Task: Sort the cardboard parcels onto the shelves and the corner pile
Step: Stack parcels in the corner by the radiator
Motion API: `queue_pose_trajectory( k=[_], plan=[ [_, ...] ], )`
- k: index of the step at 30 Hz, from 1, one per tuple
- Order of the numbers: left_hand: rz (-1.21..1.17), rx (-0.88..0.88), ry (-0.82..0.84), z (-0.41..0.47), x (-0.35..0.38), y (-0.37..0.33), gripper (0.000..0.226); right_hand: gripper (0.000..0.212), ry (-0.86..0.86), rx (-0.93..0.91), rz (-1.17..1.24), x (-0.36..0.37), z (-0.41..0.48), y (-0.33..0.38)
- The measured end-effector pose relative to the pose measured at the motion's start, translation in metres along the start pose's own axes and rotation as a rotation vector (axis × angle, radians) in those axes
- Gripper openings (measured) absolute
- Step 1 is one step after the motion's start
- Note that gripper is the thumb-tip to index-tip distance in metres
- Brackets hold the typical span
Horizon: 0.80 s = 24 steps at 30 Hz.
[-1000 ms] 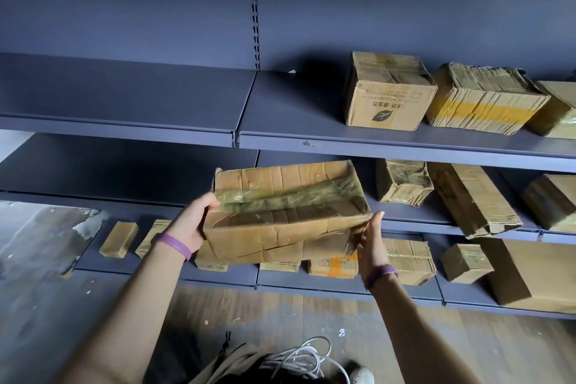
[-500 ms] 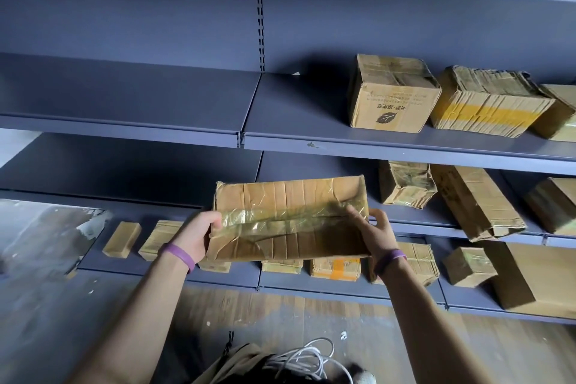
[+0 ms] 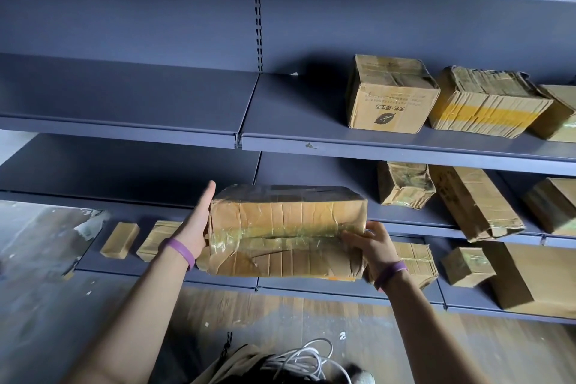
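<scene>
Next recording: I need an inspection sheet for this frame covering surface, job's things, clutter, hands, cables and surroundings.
Surface: grey metal shelving, several tiers.
Job's things: taped parcel held up in front of the lower tiers; leaf-logo box and yellow-banded parcel side by side on the middle tier; more parcels on the tiers below.
Clutter: nothing seen.
Hands: left hand flat against the taped parcel's left end, fingers straight; right hand grips its lower right corner; purple wristbands on both wrists.
Cables: white cable coil at the view's bottom edge.
Surroundings: wooden floor below the shelving.
</scene>
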<state>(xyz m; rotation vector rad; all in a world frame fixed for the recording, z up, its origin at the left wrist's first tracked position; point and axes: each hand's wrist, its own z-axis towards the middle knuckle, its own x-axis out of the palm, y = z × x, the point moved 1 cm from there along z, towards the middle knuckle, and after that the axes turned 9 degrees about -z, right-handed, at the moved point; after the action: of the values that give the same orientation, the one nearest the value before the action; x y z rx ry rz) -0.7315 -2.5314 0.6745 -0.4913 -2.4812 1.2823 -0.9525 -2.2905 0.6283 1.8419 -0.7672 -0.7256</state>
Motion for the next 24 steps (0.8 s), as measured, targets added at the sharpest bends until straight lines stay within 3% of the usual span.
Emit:
queue_pose_trajectory(
  k=[3, 5, 7, 11, 17, 20, 23, 24],
  plan=[
    [0.001, 0.018, -0.003, 0.000, 0.001, -0.002, 0.082, 0.029, 0.078, -0.076, -0.025, 0.003, -0.003, 0.003],
    [0.002, 0.023, -0.023, 0.005, -0.003, 0.000, 0.076, 0.072, 0.129, -0.096, -0.001, 0.005, -0.004, 0.005],
    [0.001, 0.028, -0.023, 0.017, -0.012, 0.007, 0.070, 0.092, 0.186, -0.090, 0.044, 0.006, -0.006, 0.004],
    [0.054, 0.035, -0.025, 0.024, -0.022, 0.015, 0.062, 0.088, 0.191, 0.038, 0.154, 0.007, -0.003, -0.001],
    [0.025, 0.001, 0.000, 0.012, -0.024, 0.016, 0.090, 0.096, 0.085, 0.095, 0.192, 0.007, 0.002, 0.008],
    [0.013, -0.014, 0.048, 0.002, -0.023, 0.016, 0.042, 0.077, -0.006, 0.082, 0.105, 0.004, 0.004, 0.014],
    [0.126, 0.011, 0.066, 0.005, -0.026, 0.021, 0.028, 0.102, -0.052, 0.044, -0.041, 0.005, 0.006, 0.017],
    [0.182, 0.016, 0.061, 0.005, -0.027, 0.021, 0.029, 0.095, -0.058, 0.032, -0.051, 0.005, 0.007, 0.017]
  ],
)
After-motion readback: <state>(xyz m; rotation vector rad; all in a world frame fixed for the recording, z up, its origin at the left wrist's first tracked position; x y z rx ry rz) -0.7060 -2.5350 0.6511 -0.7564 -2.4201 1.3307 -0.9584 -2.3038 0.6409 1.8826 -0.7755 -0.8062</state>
